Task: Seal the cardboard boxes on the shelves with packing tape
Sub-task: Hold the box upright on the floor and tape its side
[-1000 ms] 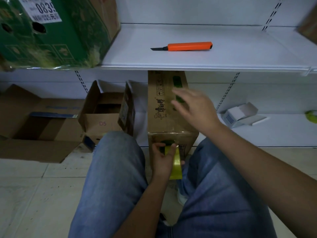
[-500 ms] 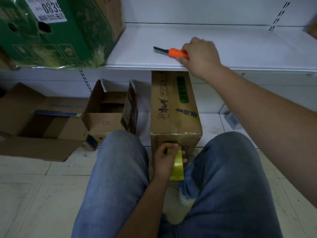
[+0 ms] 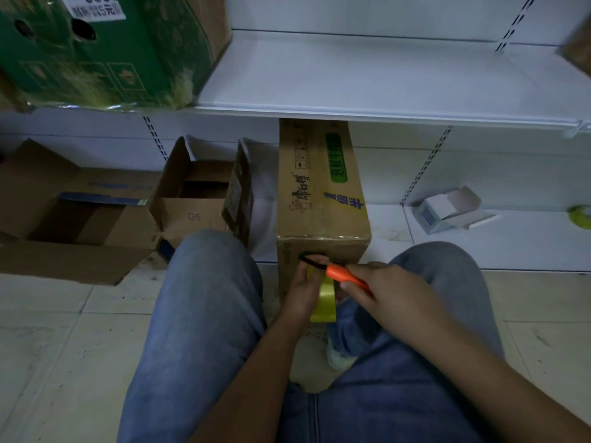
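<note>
A tall narrow cardboard box (image 3: 319,193) with printed writing lies on the bottom shelf, its near end facing me between my knees. My left hand (image 3: 302,290) grips a yellow tape roll (image 3: 324,302) held against that near end. My right hand (image 3: 393,297) holds an orange utility knife (image 3: 343,275), its dark blade reaching left across the tape just above my left fingers. Tape on the box's top cannot be made out in the dim light.
Two open cardboard boxes (image 3: 192,199) (image 3: 64,219) sit at the left on the floor and low shelf. A green carton (image 3: 105,49) stands on the upper shelf (image 3: 367,78). A small white box (image 3: 447,207) and a greenish tape roll (image 3: 580,215) lie at right.
My right hand left the box top, took the orange knife from the upper shelf and brought it down to the tape. My left hand stayed on the tape roll.
</note>
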Motion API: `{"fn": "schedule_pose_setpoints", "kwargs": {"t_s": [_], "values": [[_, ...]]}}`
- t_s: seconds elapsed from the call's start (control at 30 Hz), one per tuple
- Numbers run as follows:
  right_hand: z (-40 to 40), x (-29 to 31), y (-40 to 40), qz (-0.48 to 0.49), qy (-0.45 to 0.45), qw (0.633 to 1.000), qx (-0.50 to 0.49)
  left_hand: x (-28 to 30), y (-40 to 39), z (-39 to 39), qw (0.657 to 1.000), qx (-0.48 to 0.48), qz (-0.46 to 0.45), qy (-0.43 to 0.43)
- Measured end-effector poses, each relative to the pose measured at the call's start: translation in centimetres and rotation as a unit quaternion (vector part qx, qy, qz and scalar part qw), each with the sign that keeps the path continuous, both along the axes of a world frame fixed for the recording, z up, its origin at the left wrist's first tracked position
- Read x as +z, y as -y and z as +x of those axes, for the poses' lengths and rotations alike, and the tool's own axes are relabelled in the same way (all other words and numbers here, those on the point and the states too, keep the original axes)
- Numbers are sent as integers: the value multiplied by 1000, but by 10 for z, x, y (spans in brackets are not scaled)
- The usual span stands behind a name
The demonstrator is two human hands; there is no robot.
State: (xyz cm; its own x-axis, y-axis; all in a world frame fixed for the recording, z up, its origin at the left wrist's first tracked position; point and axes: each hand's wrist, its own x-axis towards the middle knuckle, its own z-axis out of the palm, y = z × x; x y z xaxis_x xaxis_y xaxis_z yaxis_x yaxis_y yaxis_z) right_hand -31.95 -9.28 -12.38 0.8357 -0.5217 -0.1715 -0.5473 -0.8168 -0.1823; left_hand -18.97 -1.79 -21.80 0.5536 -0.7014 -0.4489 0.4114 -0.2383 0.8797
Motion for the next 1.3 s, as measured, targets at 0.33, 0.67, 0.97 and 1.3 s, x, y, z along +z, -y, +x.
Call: {"fn": "schedule_pose_setpoints", "kwargs": {"t_s": [0.33, 0.67, 0.97, 1.3], "values": [[1, 3, 19, -70, -63, 995, -16, 7, 0, 4, 994, 26, -25, -100], [-38, 49, 32, -29, 32, 999, 25, 8, -6, 0, 997, 59, 16, -51], [80, 94, 116, -229, 258, 939, 4, 29, -16, 3, 999, 23, -8, -28], [148, 104, 179, -285, 121, 950, -42, 42, -23, 7, 1000, 13, -22, 6]]}}
